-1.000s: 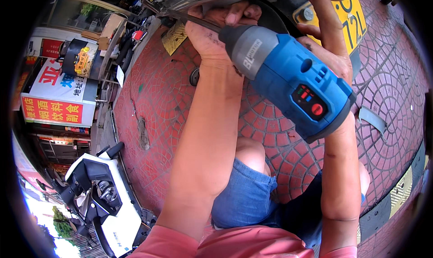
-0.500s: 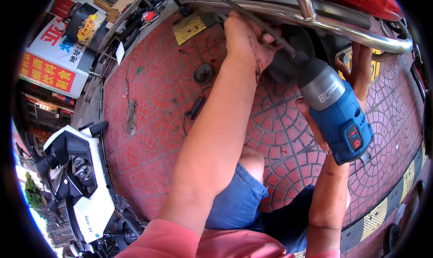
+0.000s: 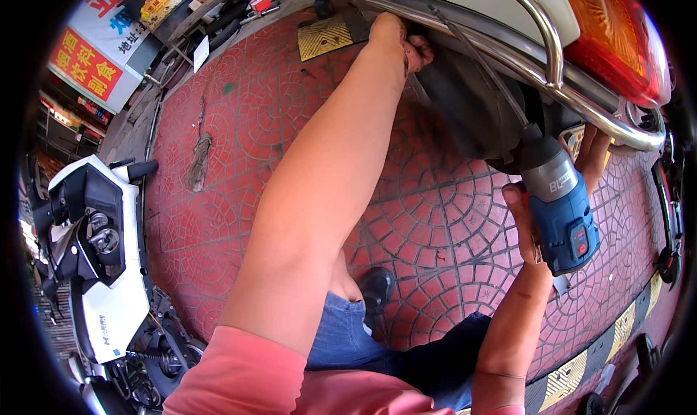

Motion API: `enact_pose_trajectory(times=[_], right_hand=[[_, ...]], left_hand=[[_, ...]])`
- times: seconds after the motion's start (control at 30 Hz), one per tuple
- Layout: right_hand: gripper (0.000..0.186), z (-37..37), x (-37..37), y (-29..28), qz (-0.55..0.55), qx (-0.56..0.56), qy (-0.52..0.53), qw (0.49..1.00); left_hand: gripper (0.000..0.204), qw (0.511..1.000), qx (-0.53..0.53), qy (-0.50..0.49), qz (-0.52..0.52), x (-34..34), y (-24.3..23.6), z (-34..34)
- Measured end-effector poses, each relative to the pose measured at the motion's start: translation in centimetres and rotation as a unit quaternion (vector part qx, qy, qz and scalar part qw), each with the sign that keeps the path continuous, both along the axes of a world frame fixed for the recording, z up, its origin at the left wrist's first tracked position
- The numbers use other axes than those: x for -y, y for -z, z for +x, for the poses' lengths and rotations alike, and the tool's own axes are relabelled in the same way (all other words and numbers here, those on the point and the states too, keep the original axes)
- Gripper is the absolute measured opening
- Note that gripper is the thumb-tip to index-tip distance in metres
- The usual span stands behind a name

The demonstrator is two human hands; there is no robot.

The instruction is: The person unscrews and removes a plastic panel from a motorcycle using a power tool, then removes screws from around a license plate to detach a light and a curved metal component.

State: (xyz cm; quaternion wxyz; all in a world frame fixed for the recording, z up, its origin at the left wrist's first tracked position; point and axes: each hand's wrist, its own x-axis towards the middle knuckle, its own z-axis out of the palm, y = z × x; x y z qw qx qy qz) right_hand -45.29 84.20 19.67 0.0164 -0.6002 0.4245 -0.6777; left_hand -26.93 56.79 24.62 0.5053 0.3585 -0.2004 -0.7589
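In my right hand is a blue and grey cordless power drill, with fingers wrapped round its body and grip. A long thin metal rod runs from its chuck up and to the left, passing in front of the chrome bumper bar. My left hand, smudged with dark grime, is raised under the vehicle's lower edge, beside a dark, blurred panel. Its fingers are curled, and whatever they hold is hidden. The rod's tip stands apart from that hand.
An orange and red tail light sits above the bar. A white motorcycle stands at left on red paving. Yellow and black speed-bump pieces lie at the far side and lower right. A stringy grey thing lies on the ground.
My left hand has left the rod and shifted left beneath the vehicle's edge. The view has shifted. The round part and short dark cylinder on the paving no longer show.
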Motion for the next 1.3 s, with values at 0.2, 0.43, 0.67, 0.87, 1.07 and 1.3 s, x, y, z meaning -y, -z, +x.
enact_pose_trajectory(times=[0.2, 0.43, 0.67, 0.87, 1.07, 1.3], right_hand=[[0.140, 0.4, -0.8, 0.4, 0.048, 0.010, 0.056, 0.997], [0.117, 0.2, -1.8, 1.0, 0.089, -0.059, 0.075, 0.991], [0.103, 2.4, -0.1, 0.7, 0.030, -0.076, 0.059, 0.995], [0.099, -0.1, -0.1, 2.2, 0.034, -0.100, 0.080, 0.991], [0.096, 0.2, 0.2, 3.0, 0.022, -0.085, 0.079, 0.993], [0.093, 0.0, 0.1, 3.0, 0.016, -0.081, 0.082, 0.993]], left_hand=[[0.022, 0.985, -0.168, 0.022, -0.029, 1.0, 3.5, 0.5], [0.025, 0.975, -0.197, 0.077, -0.064, 2.5, 4.0, 2.9], [0.022, 0.983, -0.156, 0.070, -0.068, 1.1, 3.4, 2.9], [0.021, 0.978, -0.134, 0.112, -0.113, 1.6, 3.6, 3.6], [0.022, 0.981, -0.098, 0.117, -0.123, 2.0, 3.7, 3.7], [0.019, 0.970, -0.172, 0.119, -0.126, 2.0, 3.8, 3.3]])
